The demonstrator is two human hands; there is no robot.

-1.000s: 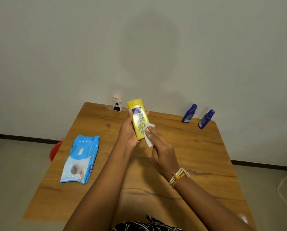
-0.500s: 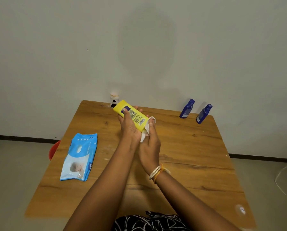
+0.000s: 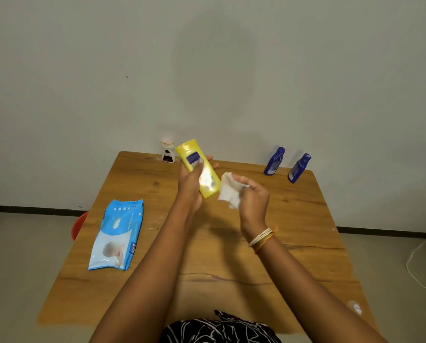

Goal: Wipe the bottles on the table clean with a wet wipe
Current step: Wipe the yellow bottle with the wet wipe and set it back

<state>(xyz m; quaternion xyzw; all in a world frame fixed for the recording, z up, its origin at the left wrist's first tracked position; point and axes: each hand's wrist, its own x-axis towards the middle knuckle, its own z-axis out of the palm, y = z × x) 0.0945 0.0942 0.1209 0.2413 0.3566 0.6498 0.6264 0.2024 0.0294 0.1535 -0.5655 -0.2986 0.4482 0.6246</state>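
Note:
My left hand (image 3: 190, 184) grips a yellow bottle (image 3: 199, 167) above the middle of the wooden table (image 3: 231, 243), tilted with its cap end up and to the left. A crumpled white wet wipe (image 3: 229, 190) is held in my right hand (image 3: 252, 196), just right of the bottle's lower end and slightly apart from it. Two dark blue bottles (image 3: 274, 161) (image 3: 299, 168) stand at the table's far right edge. A small white bottle with a dark label (image 3: 168, 152) stands at the far edge behind the yellow one.
A blue pack of wet wipes (image 3: 116, 235) lies flat on the left side of the table. A red object (image 3: 78, 225) shows below the table's left edge. A white cable (image 3: 419, 266) lies on the floor at right. The wall is close behind the table.
My right hand with the wipe has pulled away to the right from the yellow bottle. The bottle has turned more upright in my left hand.

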